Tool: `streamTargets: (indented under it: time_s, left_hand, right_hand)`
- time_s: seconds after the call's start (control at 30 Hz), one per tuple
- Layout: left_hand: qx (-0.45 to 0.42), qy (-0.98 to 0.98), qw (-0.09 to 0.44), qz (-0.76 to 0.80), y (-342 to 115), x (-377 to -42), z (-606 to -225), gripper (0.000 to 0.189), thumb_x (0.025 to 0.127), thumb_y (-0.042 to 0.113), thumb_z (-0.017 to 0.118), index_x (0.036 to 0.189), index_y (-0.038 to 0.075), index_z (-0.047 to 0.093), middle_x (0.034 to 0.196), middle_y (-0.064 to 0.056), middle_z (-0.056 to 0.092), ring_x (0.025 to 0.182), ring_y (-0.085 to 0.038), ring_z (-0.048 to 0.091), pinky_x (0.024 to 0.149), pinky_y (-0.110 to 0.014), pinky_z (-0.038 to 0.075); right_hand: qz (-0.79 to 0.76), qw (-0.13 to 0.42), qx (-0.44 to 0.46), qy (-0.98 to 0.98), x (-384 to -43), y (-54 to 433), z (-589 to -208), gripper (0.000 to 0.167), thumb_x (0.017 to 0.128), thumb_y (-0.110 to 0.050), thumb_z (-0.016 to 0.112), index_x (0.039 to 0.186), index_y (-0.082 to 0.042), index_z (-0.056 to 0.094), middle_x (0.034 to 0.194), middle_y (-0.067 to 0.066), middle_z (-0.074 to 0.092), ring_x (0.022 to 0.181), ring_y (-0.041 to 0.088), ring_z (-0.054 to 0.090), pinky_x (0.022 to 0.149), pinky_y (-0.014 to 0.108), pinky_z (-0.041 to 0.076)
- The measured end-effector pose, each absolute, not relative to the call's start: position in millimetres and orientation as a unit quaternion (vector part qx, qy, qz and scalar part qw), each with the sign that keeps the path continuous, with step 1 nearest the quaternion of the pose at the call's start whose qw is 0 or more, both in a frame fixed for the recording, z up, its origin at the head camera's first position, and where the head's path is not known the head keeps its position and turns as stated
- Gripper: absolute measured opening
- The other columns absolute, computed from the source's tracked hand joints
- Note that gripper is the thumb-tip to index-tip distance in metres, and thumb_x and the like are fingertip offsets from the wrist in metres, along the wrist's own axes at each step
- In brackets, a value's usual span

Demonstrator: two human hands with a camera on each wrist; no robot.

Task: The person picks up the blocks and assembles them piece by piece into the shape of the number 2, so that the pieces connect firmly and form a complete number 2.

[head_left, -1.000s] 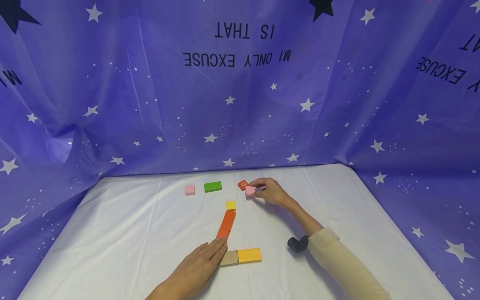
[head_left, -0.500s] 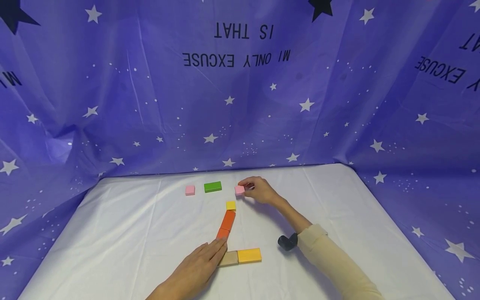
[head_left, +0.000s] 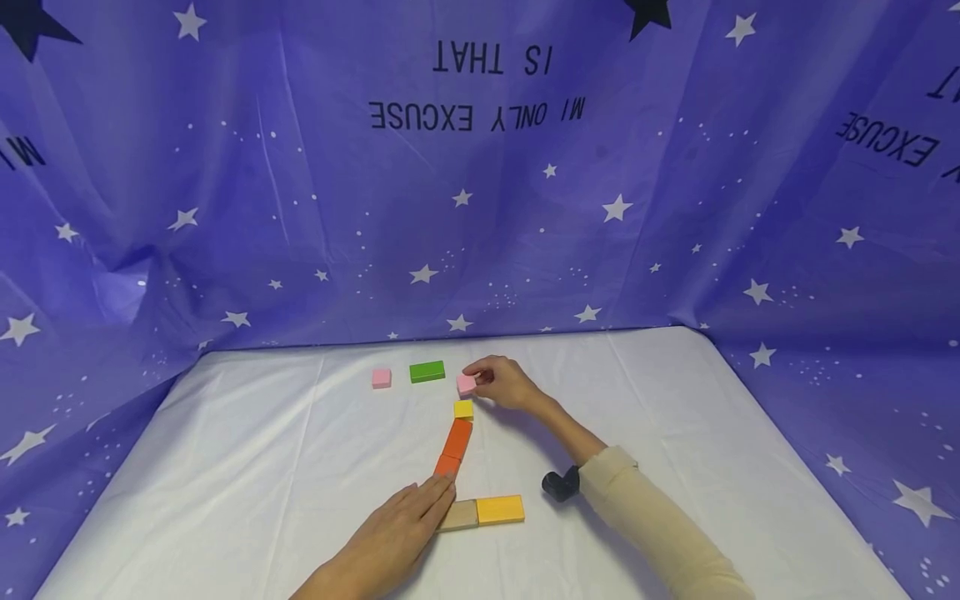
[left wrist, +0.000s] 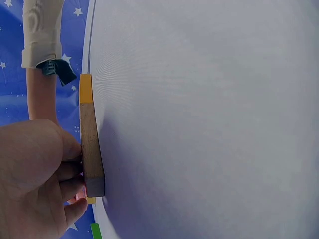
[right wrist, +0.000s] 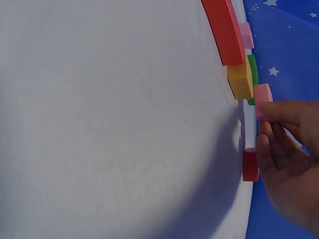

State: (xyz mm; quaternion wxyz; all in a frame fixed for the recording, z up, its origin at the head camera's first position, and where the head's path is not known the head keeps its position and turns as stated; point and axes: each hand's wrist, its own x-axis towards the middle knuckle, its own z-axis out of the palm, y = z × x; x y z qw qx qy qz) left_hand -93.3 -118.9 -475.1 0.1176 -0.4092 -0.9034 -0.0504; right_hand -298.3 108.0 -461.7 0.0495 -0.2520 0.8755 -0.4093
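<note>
My right hand pinches a pink block between thumb and fingers, just beyond a small yellow block. In the right wrist view this pink block appears beside the yellow one. My left hand lies with fairly straight fingers over the near end of the red-orange blocks and the left end of a plain wooden block. In the left wrist view its fingers touch the wooden block. A yellow-orange block adjoins the wooden block's right end.
At the back of the white-covered table lie another pink block and a green block. A red block, hidden behind my right hand in the head view, shows in the right wrist view. A starry blue-purple curtain surrounds the table.
The right hand has carried the pink block leftward, from beside the red block with a ring mark to behind the yellow block. My left hand and the blocks under it have stayed put.
</note>
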Motion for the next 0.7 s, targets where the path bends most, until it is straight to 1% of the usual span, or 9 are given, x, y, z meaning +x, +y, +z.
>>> streamTargets:
  time_s: [0.13, 0.3, 0.47, 0.57, 0.7]
  left_hand:
    - [-0.407, -0.905, 0.114, -0.05, -119, -93, -474, 0.047, 0.094, 0.01, 0.063, 0.139, -0.003, 0.055, 0.146, -0.015, 0.049, 0.132, -0.027, 0.05, 0.104, -0.042, 0.046]
    - [-0.4, -0.91, 0.095, -0.052, -119, -93, -473, 0.047, 0.096, 0.01, 0.061, 0.141, -0.002, 0.053, 0.148, -0.015, 0.047, 0.134, -0.027, 0.048, 0.106, -0.042, 0.044]
    - [-0.394, -0.914, 0.077, -0.056, -118, -93, -471, 0.047, 0.098, 0.01, 0.059, 0.143, -0.002, 0.052, 0.15, -0.014, 0.046, 0.136, -0.027, 0.046, 0.107, -0.042, 0.042]
    - [-0.396, -0.913, 0.079, -0.056, -119, -93, -471, 0.047, 0.097, 0.01, 0.06, 0.142, -0.002, 0.052, 0.15, -0.015, 0.046, 0.136, -0.027, 0.046, 0.107, -0.042, 0.043]
    - [-0.4, -0.911, 0.088, -0.058, -119, -93, -472, 0.048, 0.097, 0.01, 0.061, 0.142, -0.002, 0.052, 0.149, -0.015, 0.046, 0.135, -0.027, 0.047, 0.106, -0.042, 0.044]
  right_hand:
    - [-0.406, 0.05, -0.244, 0.879, -299, 103, -465, 0.033, 0.082, 0.001, 0.077, 0.114, -0.001, 0.074, 0.107, 0.011, 0.07, 0.09, 0.019, 0.064, 0.079, 0.027, 0.053]
    - [-0.397, 0.051, -0.233, 0.886, -301, 99, -471, 0.031, 0.083, -0.003, 0.079, 0.113, -0.004, 0.075, 0.103, 0.007, 0.07, 0.087, 0.015, 0.062, 0.077, 0.026, 0.053]
    - [-0.391, 0.051, -0.241, 0.887, -300, 98, -472, 0.03, 0.083, 0.001, 0.076, 0.112, -0.003, 0.075, 0.097, 0.006, 0.069, 0.084, 0.015, 0.06, 0.075, 0.025, 0.052]
    - [-0.388, 0.059, -0.244, 0.887, -300, 97, -472, 0.03, 0.084, 0.003, 0.073, 0.114, -0.003, 0.075, 0.095, 0.006, 0.068, 0.082, 0.014, 0.058, 0.073, 0.024, 0.051]
    - [-0.391, 0.069, -0.243, 0.885, -299, 98, -470, 0.03, 0.086, 0.002, 0.071, 0.115, -0.002, 0.074, 0.098, 0.006, 0.068, 0.083, 0.015, 0.058, 0.073, 0.026, 0.051]
